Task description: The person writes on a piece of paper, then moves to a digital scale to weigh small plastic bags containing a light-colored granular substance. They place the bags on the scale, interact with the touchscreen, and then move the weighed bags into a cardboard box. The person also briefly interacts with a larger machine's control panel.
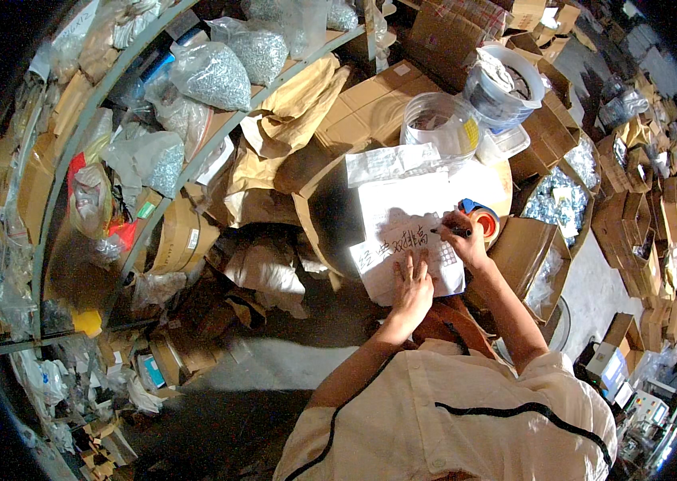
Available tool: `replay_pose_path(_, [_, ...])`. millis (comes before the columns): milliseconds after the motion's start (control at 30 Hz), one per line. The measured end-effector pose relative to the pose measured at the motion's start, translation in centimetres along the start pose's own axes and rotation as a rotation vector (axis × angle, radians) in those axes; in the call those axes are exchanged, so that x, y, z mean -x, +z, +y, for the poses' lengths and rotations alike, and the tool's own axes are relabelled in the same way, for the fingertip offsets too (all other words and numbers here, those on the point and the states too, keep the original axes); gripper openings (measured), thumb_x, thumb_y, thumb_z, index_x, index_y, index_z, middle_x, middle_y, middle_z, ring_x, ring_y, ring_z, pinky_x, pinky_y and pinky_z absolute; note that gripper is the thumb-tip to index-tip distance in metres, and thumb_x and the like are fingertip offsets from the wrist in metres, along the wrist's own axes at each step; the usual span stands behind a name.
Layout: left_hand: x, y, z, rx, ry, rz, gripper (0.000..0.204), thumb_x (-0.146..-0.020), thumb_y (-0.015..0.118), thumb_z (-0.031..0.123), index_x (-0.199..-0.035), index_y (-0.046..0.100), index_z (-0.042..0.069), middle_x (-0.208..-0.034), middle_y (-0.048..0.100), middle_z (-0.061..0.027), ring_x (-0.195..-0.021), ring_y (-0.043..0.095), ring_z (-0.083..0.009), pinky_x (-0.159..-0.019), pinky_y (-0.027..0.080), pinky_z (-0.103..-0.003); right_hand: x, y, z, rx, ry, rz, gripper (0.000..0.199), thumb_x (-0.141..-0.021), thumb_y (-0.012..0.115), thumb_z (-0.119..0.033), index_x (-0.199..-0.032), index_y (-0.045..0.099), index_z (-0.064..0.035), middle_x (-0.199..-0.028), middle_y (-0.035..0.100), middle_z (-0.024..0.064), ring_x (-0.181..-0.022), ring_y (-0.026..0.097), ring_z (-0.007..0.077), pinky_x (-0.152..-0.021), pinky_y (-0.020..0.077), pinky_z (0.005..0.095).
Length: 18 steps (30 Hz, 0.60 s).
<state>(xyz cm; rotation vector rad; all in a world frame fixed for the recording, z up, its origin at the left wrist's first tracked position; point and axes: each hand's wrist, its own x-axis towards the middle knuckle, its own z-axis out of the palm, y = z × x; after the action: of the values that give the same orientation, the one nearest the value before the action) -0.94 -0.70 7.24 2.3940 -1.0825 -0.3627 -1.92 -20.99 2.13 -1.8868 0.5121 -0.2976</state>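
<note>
A sheet of white paper point(386, 210) with large dark handwriting lies on a round-edged work surface point(501, 178). My left hand point(413, 290) rests flat on the paper's lower part, fingers stretched out. Pinched in my right hand point(471, 240) is a black marker pen point(459, 232), its tip at the right end of the writing. Whether the tip touches the paper, I cannot tell. Just beyond my right hand sits a blue tape dispenser point(471, 208) with an orange-red core. Another crumpled white sheet point(390, 164) overlaps the paper's far edge.
Behind the paper stand a clear plastic tub point(440, 128) and a white bucket point(503, 86). A metal shelf on the left carries clear bags of small metal parts point(212, 76). Cardboard boxes point(521, 258) crowd the right, one holding bagged parts point(555, 204). Brown wrapping paper point(282, 120) hangs at the far left.
</note>
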Motion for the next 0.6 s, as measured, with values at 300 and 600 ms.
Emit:
replay_pose_path(300, [-1.0,-2.8,1.9,-0.162,0.026,-0.076,0.036,-0.092,0.059,0.021,-0.108,0.068,-0.011,-0.150,0.040,-0.0188,-0.139,0.034,-0.0459,-0.104,0.038,-0.068,-0.6,-0.8,1.1,0.174,-0.199,-0.023,0.020,-0.079,0.073,-0.010,-0.094,0.065,0.0011,-0.088,0.069,0.0154,-0.081,0.069,0.0288,-0.076,0.0530,0.0363])
replay_pose_path(600, [-1.4,-2.9,1.9,-0.300,0.064,-0.286,0.035,-0.091,0.061,0.020,-0.107,0.070,-0.009,-0.148,0.042,-0.0199,-0.138,0.036,-0.0467,-0.103,0.039,-0.069,-0.6,-1.5,0.2,0.244,-0.202,-0.072,0.023,-0.078,0.074,-0.017,-0.092,0.066,-0.0004,-0.087,0.067,0.0166,-0.087,0.065,0.0349,-0.079,0.0509,0.0412])
